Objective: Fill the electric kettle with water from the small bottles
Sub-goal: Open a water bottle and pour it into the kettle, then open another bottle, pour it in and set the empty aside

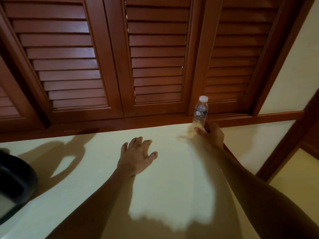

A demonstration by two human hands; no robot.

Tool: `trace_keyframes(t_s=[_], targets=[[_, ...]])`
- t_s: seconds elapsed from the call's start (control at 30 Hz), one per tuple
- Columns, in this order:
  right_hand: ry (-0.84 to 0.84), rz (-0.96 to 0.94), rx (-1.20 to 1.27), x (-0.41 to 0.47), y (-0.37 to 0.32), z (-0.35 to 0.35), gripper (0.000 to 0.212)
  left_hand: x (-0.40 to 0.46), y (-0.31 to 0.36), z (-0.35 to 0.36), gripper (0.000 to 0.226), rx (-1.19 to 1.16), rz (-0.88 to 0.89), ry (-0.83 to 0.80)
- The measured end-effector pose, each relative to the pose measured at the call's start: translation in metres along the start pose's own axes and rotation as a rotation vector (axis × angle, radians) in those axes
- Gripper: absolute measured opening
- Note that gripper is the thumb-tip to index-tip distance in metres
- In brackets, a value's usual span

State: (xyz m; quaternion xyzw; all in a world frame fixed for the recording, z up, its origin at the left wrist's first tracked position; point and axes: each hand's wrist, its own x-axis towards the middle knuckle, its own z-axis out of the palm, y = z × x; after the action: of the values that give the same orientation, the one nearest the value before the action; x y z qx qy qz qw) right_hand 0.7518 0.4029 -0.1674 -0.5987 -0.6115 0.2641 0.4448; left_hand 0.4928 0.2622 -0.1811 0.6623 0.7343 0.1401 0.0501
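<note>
A small clear water bottle (200, 111) with a white cap and a dark label stands upright at the far right of the cream counter (103, 178). My right hand (211, 135) grips its base, thumb and fingers curled round it. My left hand (138, 155) rests over the middle of the counter, fingers spread and relaxed, holding nothing. A dark rounded object (15, 183), cut off by the left edge, may be the kettle; I cannot tell for sure.
Brown louvred wooden shutters (155, 57) rise right behind the counter. A wooden ledge (250, 117) runs along the counter's back edge. To the right the counter ends at a wooden frame (283, 149).
</note>
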Motion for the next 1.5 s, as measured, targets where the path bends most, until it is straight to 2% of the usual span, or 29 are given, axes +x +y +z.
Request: trace_keyframes(t_s=[0.07,0.2,0.33,0.4,0.47,0.57,0.63,0.7,0.83,0.93,1.0,1.07,1.13,1.2,1.27,1.33,1.43,1.5], targets=[[0.004,0.010,-0.053,-0.018,0.001,-0.002,0.046,-0.001,0.001,-0.001,0.059,0.004,0.009,0.004],[-0.097,0.009,-0.195,-0.061,-0.002,-0.004,0.056,-0.014,0.004,-0.009,0.060,0.038,0.045,0.031],[-0.238,-0.041,-0.346,-0.106,-0.021,-0.001,0.036,-0.051,0.000,-0.017,0.070,0.046,0.118,-0.050],[-0.324,-0.094,-0.398,-0.135,-0.035,0.009,0.040,-0.075,-0.013,-0.024,0.059,0.058,0.158,-0.118],[-0.368,-0.141,-0.511,-0.171,-0.050,0.028,0.049,-0.104,-0.033,-0.035,0.054,0.025,0.207,-0.169],[-0.392,-0.159,-0.545,-0.226,-0.078,0.057,0.046,-0.156,-0.063,-0.059,0.055,-0.054,0.226,-0.224],[-0.451,-0.164,-0.555,-0.266,-0.103,0.076,0.053,-0.195,-0.089,-0.069,0.055,-0.077,0.240,-0.236],[-0.484,-0.190,-0.565,-0.309,-0.130,0.094,0.059,-0.237,-0.119,-0.077,0.055,-0.075,0.268,-0.224],[-0.533,-0.280,-0.560,-0.393,-0.179,0.145,0.054,-0.312,-0.191,-0.105,0.054,-0.086,0.260,-0.192],[-0.597,-0.446,-0.445,-0.451,-0.218,0.184,0.046,-0.358,-0.251,-0.130,0.047,-0.118,0.173,-0.083],[-0.651,-0.472,-0.366,-0.484,-0.245,0.205,0.035,-0.385,-0.291,-0.147,0.043,-0.173,0.088,-0.010],[-0.706,-0.522,-0.358,-0.507,-0.268,0.228,0.038,-0.410,-0.326,-0.161,0.037,-0.192,-0.018,0.099],[-0.770,-0.594,-0.386,-0.520,-0.284,0.253,0.044,-0.434,-0.355,-0.176,0.036,-0.266,-0.158,0.273],[-0.815,-0.597,-0.414,-0.531,-0.296,0.276,0.047,-0.458,-0.385,-0.188,0.023,-0.357,-0.336,0.476],[-0.780,-0.572,-0.418,-0.535,-0.302,0.290,0.049,-0.477,-0.412,-0.198,0.010,-0.393,-0.517,0.691],[-0.755,-0.560,-0.414,-0.538,-0.304,0.295,0.049,-0.491,-0.435,-0.204,0.004,-0.458,-0.677,0.833],[-0.773,-0.551,-0.415,-0.538,-0.304,0.293,0.049,-0.499,-0.461,-0.207,0.027,-0.544,-0.787,0.873],[-0.782,-0.556,-0.418,-0.538,-0.303,0.293,0.050,-0.498,-0.473,-0.212,0.049,-0.626,-0.738,0.819]])
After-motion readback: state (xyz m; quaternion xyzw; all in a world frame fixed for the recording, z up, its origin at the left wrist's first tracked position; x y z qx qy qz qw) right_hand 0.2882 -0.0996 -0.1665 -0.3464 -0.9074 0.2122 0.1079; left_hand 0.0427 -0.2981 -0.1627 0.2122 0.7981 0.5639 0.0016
